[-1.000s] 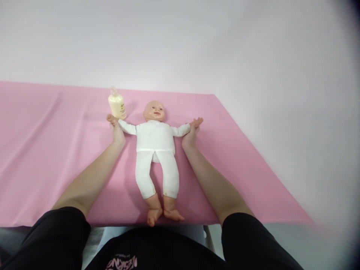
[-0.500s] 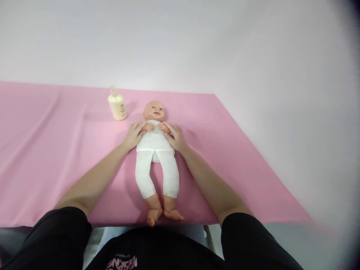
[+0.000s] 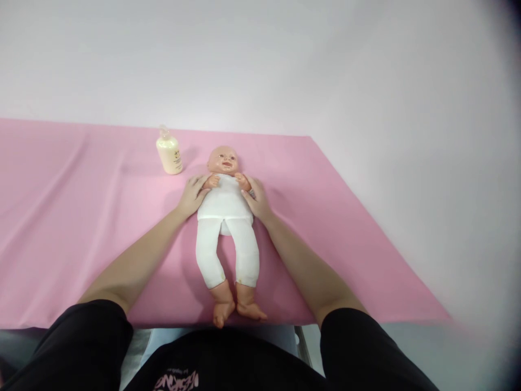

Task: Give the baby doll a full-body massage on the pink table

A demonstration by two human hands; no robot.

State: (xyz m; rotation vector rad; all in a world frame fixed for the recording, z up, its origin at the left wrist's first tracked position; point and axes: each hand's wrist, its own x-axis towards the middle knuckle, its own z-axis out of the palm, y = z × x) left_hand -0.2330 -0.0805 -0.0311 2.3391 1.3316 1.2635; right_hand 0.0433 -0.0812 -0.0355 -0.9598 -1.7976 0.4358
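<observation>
A baby doll [image 3: 227,217] in a white suit lies on its back on the pink sheet [image 3: 81,217], head away from me, bare feet at the near edge. My left hand [image 3: 191,196] holds the doll's arm on the left side, folded in against its chest. My right hand [image 3: 256,200] holds the other arm the same way. Both small doll hands rest just under its chin.
A cream lotion bottle [image 3: 169,153] with a clear pump stands upright on the sheet, left of the doll's head. The sheet's right edge runs diagonally toward me, and a plain pale wall rises behind the table.
The doll's arms were spread wide a second ago. I have brought both in onto its chest, then slid them slightly up toward the chin.
</observation>
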